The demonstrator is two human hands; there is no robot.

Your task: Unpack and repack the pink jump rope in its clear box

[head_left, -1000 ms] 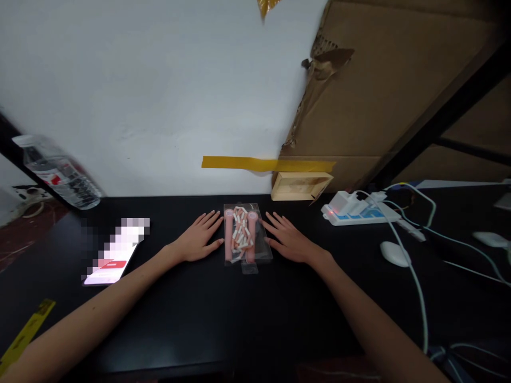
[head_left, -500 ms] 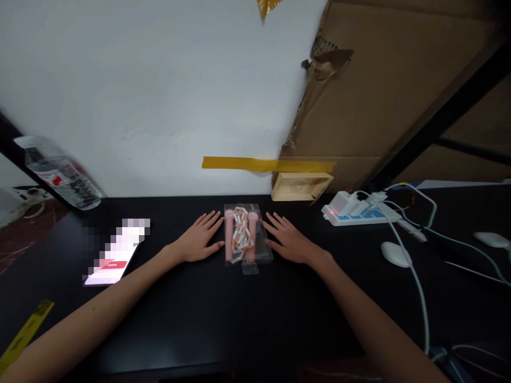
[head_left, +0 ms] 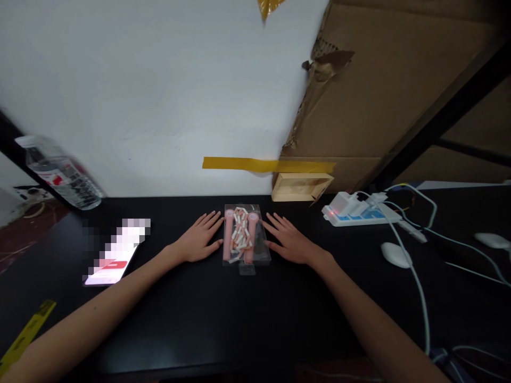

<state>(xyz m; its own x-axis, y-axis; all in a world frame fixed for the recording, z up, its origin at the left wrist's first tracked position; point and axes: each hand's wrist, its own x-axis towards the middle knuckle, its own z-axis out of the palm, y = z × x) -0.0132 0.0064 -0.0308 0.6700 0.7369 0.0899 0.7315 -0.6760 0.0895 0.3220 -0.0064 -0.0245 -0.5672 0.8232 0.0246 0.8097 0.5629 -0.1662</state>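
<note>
A clear plastic package (head_left: 261, 247) lies on the black table between my hands. Inside it are two pink handles (head_left: 228, 239) and a pink and white beaded rope (head_left: 241, 226) bunched between them. My left hand (head_left: 199, 238) rests flat to the left of the package, fingers spread, its thumb near the package's edge. On the other side my right hand (head_left: 289, 239) is also flat with spread fingers, the tips close to the right edge. Neither hand holds anything.
On the left are a lit phone (head_left: 115, 255) and a plastic bottle (head_left: 64, 175) by the wall. A shallow wooden box (head_left: 302, 187) leans at the back. To the right are a power strip (head_left: 359, 215), cables and a white mouse (head_left: 395, 255).
The lower end of the package has shifted slightly to the left. Both hands look the same as before.
</note>
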